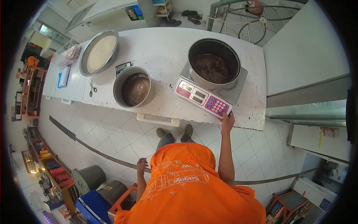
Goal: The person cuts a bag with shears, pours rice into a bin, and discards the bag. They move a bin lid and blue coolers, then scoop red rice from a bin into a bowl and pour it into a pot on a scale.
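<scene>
While the right hand (227,121) is touching the near right corner of the scale (203,98), beside its keypad, a large pot (214,46) is standing upright on the scale's metal plate and holding dark brown liquid. The right hand's fingers are lying against the panel's edge, but whether they are pressing a key or gripping, one cannot tell. The left hand (142,165) is hanging on the near left side of the scale, below the surface (167,48), its fingers partly curled; whether it is holding anything is too small to tell. Left of the scale, a smaller pot (144,100) is standing on the surface and containing brown liquid with paler froth. Farther left of the scale, scissors (93,88) are lying just beyond that pot, and a metal basin (113,58) is holding a pale mass (101,54). Beyond the scale, to the far right, a metal frame (264,20) is standing past the surface. On the near side of the scale, the tiled floor (123,128) is showing around two shoes (188,130).
</scene>
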A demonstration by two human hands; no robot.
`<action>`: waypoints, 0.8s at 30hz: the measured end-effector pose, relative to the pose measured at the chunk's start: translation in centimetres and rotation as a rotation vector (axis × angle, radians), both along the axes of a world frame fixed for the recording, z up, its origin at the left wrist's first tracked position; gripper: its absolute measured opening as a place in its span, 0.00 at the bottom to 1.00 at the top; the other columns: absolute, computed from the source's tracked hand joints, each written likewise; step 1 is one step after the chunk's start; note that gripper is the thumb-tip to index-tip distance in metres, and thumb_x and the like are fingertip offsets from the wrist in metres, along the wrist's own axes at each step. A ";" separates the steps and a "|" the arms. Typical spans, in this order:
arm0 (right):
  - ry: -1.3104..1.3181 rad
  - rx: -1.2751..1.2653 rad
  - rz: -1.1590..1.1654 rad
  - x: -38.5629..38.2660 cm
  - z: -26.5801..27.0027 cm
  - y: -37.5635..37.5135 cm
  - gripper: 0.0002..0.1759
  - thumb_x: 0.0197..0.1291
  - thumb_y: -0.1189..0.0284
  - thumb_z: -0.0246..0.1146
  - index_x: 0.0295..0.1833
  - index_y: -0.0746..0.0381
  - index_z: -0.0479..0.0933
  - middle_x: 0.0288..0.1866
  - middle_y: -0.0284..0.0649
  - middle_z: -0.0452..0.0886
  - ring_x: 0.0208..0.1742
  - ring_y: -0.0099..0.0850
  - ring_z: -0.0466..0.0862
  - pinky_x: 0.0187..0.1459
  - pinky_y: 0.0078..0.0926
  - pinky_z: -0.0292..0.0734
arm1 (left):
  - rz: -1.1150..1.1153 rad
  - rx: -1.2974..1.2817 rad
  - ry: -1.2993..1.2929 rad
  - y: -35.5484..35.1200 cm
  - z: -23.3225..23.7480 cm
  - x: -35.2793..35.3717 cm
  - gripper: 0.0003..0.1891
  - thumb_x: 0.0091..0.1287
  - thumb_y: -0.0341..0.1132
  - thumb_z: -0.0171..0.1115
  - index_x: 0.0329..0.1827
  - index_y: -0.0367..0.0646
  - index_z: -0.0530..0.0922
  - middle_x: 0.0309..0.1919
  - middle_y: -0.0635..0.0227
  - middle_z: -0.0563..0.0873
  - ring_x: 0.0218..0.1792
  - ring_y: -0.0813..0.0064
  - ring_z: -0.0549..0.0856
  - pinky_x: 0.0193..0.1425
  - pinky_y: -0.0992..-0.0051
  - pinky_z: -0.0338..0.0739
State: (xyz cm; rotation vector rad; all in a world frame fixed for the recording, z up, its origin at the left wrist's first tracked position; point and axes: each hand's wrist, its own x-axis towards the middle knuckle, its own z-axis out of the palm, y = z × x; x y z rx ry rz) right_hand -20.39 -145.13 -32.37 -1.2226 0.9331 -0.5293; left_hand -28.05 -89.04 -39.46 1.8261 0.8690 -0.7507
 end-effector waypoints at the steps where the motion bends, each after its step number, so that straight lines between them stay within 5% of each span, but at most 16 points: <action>1: -0.002 -0.001 0.008 -0.1 -0.3 -0.1 0.23 0.61 0.77 0.58 0.63 0.67 0.70 0.51 0.41 0.80 0.44 0.27 0.83 0.41 0.24 0.85 | 0.017 -0.003 0.007 0.1 -0.3 -0.7 0.13 0.67 0.36 0.53 0.51 0.44 0.78 0.30 0.69 0.82 0.23 0.77 0.81 0.24 0.76 0.73; 13: 0.003 0.019 0.015 0.4 0.6 0.2 0.21 0.60 0.72 0.60 0.58 0.68 0.72 0.50 0.43 0.78 0.46 0.31 0.83 0.36 0.31 0.89 | 0.089 -0.026 -0.010 2.2 -2.3 -5.7 0.12 0.67 0.38 0.57 0.47 0.40 0.78 0.24 0.68 0.80 0.18 0.75 0.79 0.20 0.75 0.72; 15: 0.129 -0.213 0.086 -1.1 -8.4 -3.9 0.23 0.59 0.71 0.61 0.59 0.68 0.71 0.52 0.43 0.78 0.51 0.33 0.81 0.37 0.34 0.89 | 0.087 0.000 -0.061 3.7 -3.9 -6.1 0.14 0.66 0.39 0.59 0.46 0.38 0.78 0.26 0.64 0.82 0.19 0.71 0.81 0.21 0.73 0.75; 16: 0.111 0.020 0.018 -0.1 -2.6 -1.2 0.23 0.61 0.68 0.61 0.60 0.67 0.72 0.58 0.44 0.74 0.57 0.36 0.78 0.41 0.37 0.88 | 0.076 0.013 -0.075 3.4 -3.2 -5.8 0.14 0.66 0.40 0.59 0.46 0.39 0.79 0.27 0.63 0.83 0.20 0.72 0.81 0.22 0.73 0.76; 17: 0.035 -0.014 0.046 -1.3 -7.4 -2.8 0.22 0.65 0.67 0.58 0.62 0.65 0.72 0.66 0.45 0.66 0.61 0.38 0.74 0.47 0.40 0.87 | 0.085 0.033 -0.092 3.5 -2.2 -5.4 0.14 0.66 0.40 0.59 0.46 0.39 0.79 0.27 0.63 0.84 0.21 0.72 0.82 0.22 0.72 0.76; 18: 0.075 -0.027 0.132 -1.2 -6.2 -2.8 0.21 0.68 0.65 0.55 0.63 0.63 0.72 0.71 0.46 0.58 0.64 0.39 0.71 0.51 0.43 0.85 | 0.088 0.053 -0.092 4.2 -3.4 -5.7 0.13 0.66 0.41 0.59 0.45 0.41 0.80 0.27 0.63 0.85 0.22 0.72 0.83 0.24 0.73 0.77; 20: 0.051 -0.151 0.179 -1.9 -10.9 -5.7 0.22 0.67 0.65 0.55 0.63 0.62 0.72 0.64 0.46 0.63 0.60 0.39 0.73 0.50 0.45 0.85 | 0.095 0.106 -0.073 4.4 -1.2 -5.4 0.15 0.66 0.42 0.59 0.45 0.40 0.81 0.27 0.61 0.86 0.24 0.73 0.85 0.27 0.72 0.79; 22: 0.162 -0.132 0.170 -0.5 -7.4 -4.9 0.23 0.63 0.61 0.59 0.59 0.64 0.76 0.53 0.44 0.72 0.56 0.41 0.76 0.44 0.43 0.86 | 0.194 0.052 -0.216 5.9 -2.8 -6.7 0.17 0.66 0.44 0.60 0.46 0.38 0.81 0.29 0.60 0.87 0.25 0.71 0.85 0.30 0.73 0.79; 24: 0.081 -0.103 0.086 0.1 -6.8 -3.6 0.24 0.59 0.63 0.63 0.59 0.64 0.77 0.56 0.45 0.75 0.52 0.40 0.78 0.42 0.39 0.85 | 0.304 0.054 -0.245 7.3 -2.2 -8.3 0.18 0.66 0.46 0.60 0.46 0.39 0.81 0.29 0.59 0.87 0.27 0.70 0.86 0.32 0.71 0.80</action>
